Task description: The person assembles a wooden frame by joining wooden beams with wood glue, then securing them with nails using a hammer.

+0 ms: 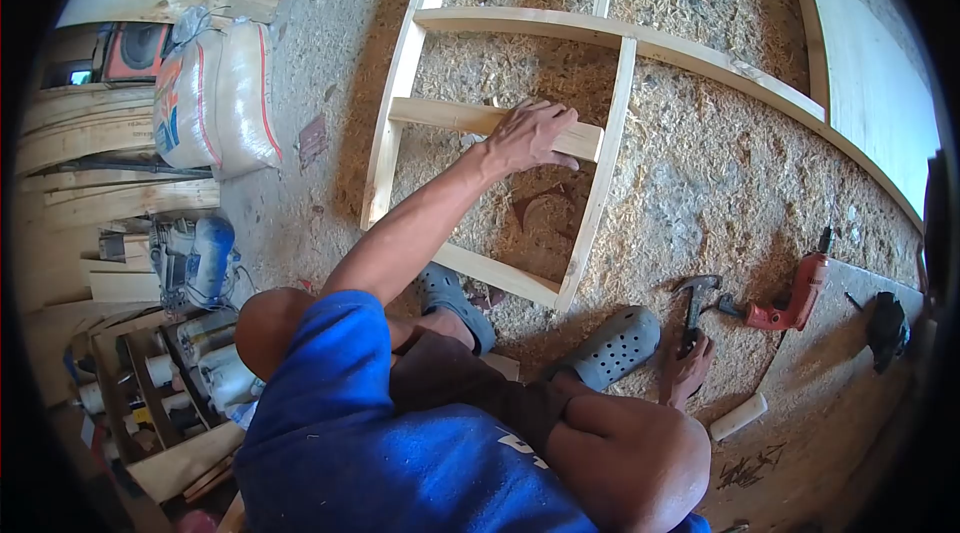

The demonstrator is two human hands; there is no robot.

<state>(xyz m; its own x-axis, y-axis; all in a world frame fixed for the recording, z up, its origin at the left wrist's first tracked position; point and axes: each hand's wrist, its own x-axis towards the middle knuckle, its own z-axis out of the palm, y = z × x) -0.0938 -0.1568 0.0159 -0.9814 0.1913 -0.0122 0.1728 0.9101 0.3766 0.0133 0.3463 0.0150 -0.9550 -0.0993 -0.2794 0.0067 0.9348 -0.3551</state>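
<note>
My left hand (530,136) reaches forward over a short wooden crosspiece (440,115), fingers wrapped over its top and thumb on the near side. This crosspiece spans two longer rails of a pale wooden frame (598,183) that lies on the floor. Low on the right, beside my shoe, my right hand (687,373) is closed around the dark handle of a claw hammer (694,301). The hammer's head points away from me, close over the shavings.
Right of the hammer lies a red power drill (792,298), with a white cylinder (738,416) and scattered nails (752,468) nearer me. Wood shavings cover the floor (700,173). At left stand white sacks (235,98), a blue power tool (208,251) and a wooden toolbox (185,458).
</note>
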